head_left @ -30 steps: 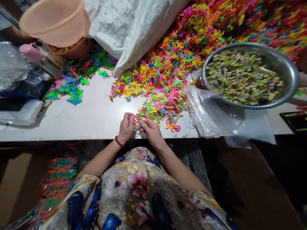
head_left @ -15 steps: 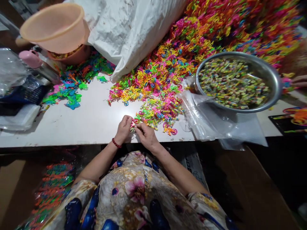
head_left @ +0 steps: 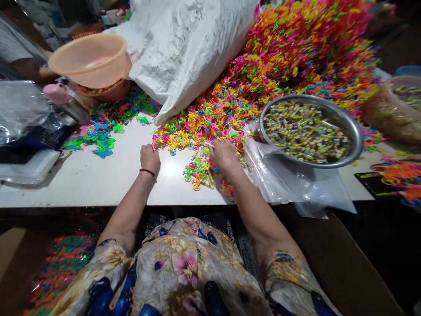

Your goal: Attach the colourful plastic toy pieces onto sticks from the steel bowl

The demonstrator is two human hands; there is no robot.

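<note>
Both hands have parted and moved forward since half a second ago, when they were pressed together at the table's near edge, pinching a small pink ring between them. Now the left hand (head_left: 150, 157) rests on the bare white table (head_left: 108, 175), fingers curled in toward the palm; whether it keeps anything inside cannot be told. The right hand (head_left: 224, 154) has reached to the near edge of the big heap of bright plastic rings (head_left: 210, 118), fingers bent down onto the pieces; it touches them, but a firm grip on any one piece cannot be made out. Between the two hands, just in front of the right wrist, lies a small cluster of rings (head_left: 199, 170) in green, yellow and orange. This looks like the pause between one piece and the next. To the right sits a metal bowl (head_left: 357, 131) full of small wrapped sweets, resting on clear plastic bags (head_left: 296, 184). A large white sack (head_left: 190, 48) lies behind the heap.
</note>
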